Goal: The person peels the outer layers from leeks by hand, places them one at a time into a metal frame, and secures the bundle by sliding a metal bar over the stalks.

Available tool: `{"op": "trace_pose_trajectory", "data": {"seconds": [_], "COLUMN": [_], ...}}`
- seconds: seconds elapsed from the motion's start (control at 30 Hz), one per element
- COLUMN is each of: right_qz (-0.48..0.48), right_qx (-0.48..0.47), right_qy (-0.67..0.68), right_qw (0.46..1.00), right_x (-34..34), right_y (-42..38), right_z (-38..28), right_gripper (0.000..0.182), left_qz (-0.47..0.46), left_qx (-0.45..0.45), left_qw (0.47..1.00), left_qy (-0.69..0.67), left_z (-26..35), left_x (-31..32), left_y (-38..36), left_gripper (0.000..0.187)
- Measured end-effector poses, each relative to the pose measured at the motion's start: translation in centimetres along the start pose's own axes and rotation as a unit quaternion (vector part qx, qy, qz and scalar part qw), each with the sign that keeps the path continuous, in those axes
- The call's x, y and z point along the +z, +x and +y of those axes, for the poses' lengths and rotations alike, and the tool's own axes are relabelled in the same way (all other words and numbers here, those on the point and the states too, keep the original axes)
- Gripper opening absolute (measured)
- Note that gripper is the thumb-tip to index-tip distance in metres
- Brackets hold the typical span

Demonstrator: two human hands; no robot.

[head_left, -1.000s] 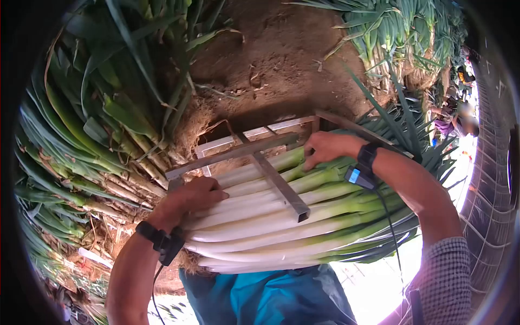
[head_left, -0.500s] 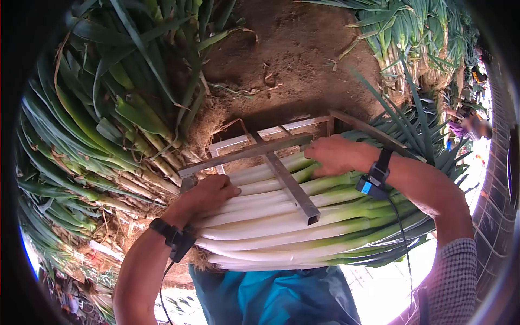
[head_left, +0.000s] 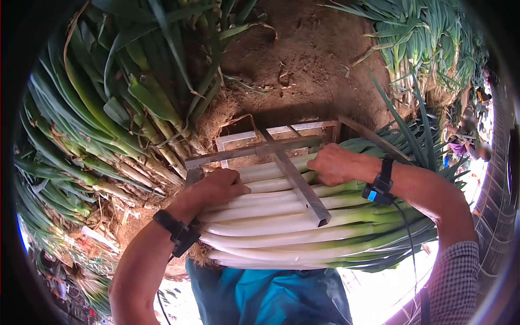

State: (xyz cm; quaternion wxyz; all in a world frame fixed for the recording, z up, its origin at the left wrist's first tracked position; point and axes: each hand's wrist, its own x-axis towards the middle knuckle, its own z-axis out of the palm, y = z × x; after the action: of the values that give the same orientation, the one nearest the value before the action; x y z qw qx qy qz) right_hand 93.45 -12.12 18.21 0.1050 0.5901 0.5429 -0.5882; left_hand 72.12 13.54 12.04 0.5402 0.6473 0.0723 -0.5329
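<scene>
A row of several leeks (head_left: 271,235) lies across a metal frame (head_left: 300,187), white stems to the left and green leaves to the right. The frame's square bar crosses over the stems. My left hand (head_left: 219,189) rests on the white ends with its fingers curled down; what they hold, if anything, is hidden. Over the upper stems, just right of the bar, my right hand (head_left: 338,164) is closed, its fingertips at a leek; its grip is too hidden to name.
Large heaps of untrimmed leeks (head_left: 81,124) fill the left side. Another bundle (head_left: 422,49) stands at the upper right. Brown soil (head_left: 303,54) lies beyond the frame. A person (head_left: 466,149) is at the far right. Teal cloth (head_left: 265,292) covers my lap.
The view has shifted slightly, moving the scene a little to the right. My left hand has moved slightly right over the white stems. My right hand's fingers have curled in more.
</scene>
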Motion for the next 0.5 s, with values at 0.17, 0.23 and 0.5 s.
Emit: {"op": "trace_pose_trajectory", "data": {"seconds": [0.17,0.23,0.5], "right_qz": [0.036,0.011,-0.072], "right_qx": [-0.019,-0.009,0.013], "right_qy": [0.058,0.086,0.205], "right_qw": [0.997,0.996,0.976], "right_x": [0.5,0.8,0.2], "right_y": [-0.1,0.4,2.0], "right_z": [0.6,1.0,2.8], "right_gripper": [0.018,0.022,0.042], "left_qz": [-0.013,-0.021,-0.019], "left_qx": [0.0,-0.009,-0.03], "left_qw": [0.999,0.998,0.992], "left_qy": [0.05,0.059,0.124], "left_z": [0.6,1.0,3.0], "left_x": [-0.3,-0.2,-0.1], "left_y": [0.5,0.4,0.3], "left_gripper": [0.047,0.047,0.048]}}
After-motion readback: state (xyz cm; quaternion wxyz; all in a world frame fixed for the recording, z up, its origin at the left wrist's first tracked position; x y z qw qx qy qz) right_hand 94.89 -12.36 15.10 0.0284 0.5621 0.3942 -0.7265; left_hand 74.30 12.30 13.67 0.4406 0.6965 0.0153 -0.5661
